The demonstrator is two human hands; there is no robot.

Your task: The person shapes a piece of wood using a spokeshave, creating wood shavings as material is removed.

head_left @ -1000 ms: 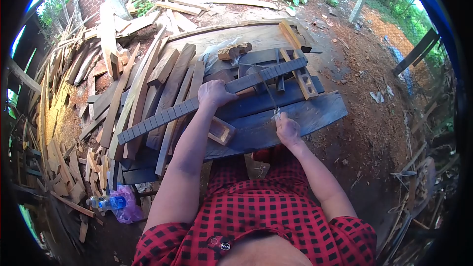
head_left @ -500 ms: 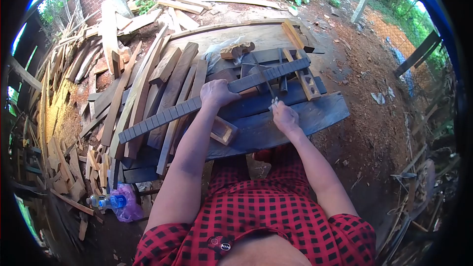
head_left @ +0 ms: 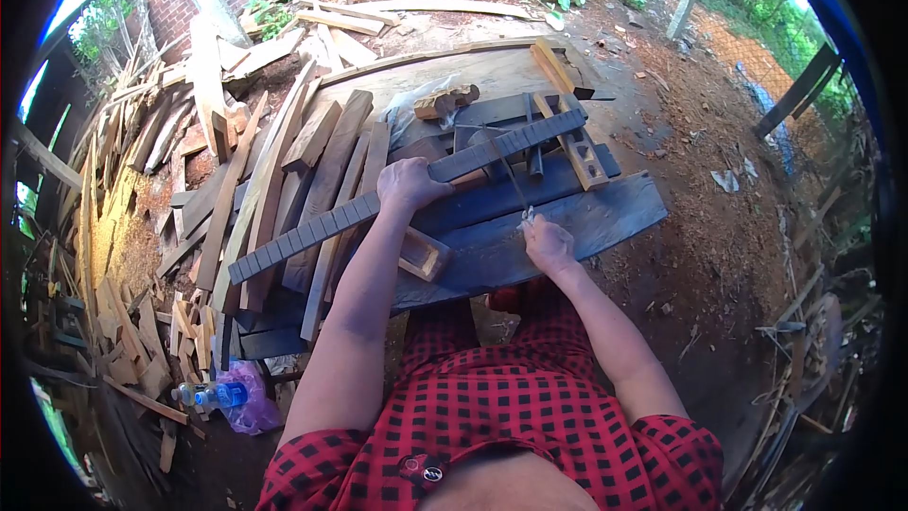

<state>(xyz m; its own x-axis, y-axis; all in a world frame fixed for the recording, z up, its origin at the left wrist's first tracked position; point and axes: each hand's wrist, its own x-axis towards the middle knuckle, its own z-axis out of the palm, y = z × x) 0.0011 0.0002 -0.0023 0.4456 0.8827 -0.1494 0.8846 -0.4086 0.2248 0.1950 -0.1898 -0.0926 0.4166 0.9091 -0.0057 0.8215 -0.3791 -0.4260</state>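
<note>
A long dark wooden strip point(head_left: 307, 233), marked with evenly spaced crosswise lines, lies diagonally over the work surface. My left hand point(head_left: 410, 184) is closed around its middle from above. In my right hand point(head_left: 550, 242), near the front edge of the dark bench plank point(head_left: 605, 218), is a thin, narrow bladed tool point(head_left: 517, 191) with something pale at its grip end. Its blade crosses the strip toward the right end. Beneath that end lies a wooden block with cut-out slots point(head_left: 588, 166). A hollowed wooden block point(head_left: 425, 255) sits just below my left wrist.
Several loose boards point(head_left: 326, 189) are stacked at the bench's left. A rough wood chunk point(head_left: 446, 101) rests on plastic behind the strip. Scrap wood point(head_left: 132, 322) and a pink bag with a bottle point(head_left: 248, 402) lie at lower left. Reddish dirt ground point(head_left: 690, 227) extends to the right.
My right hand has drawn the thin tool a little toward my body, across the strip. My left hand keeps its hold on the strip.
</note>
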